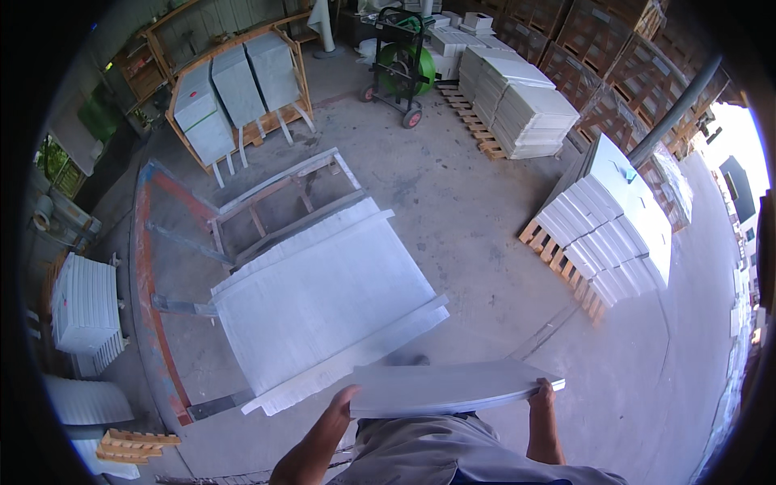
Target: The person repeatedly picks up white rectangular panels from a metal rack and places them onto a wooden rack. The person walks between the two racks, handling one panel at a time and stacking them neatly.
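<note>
A grey stone slab (453, 383) is held level in front of my waist. My left hand (346, 398) grips its left edge, with the fingers partly hidden behind the slab. At the slab's right end my right hand (544, 392) is closed around the edge. Two layers show along that right edge, so it may be more than one slab; I cannot tell for certain. Just ahead to the left lies a covered flat work surface (331, 283), apart from my hands, with pale strips along its near and far edges.
A red and grey metal frame (144, 267) borders the work surface on the left. Stacked slabs on a pallet (610, 222) stand at right, more slab stacks (517, 101) farther back. A wooden crate of slabs (234, 97) and a wheeled cart (400, 69) stand at the back.
</note>
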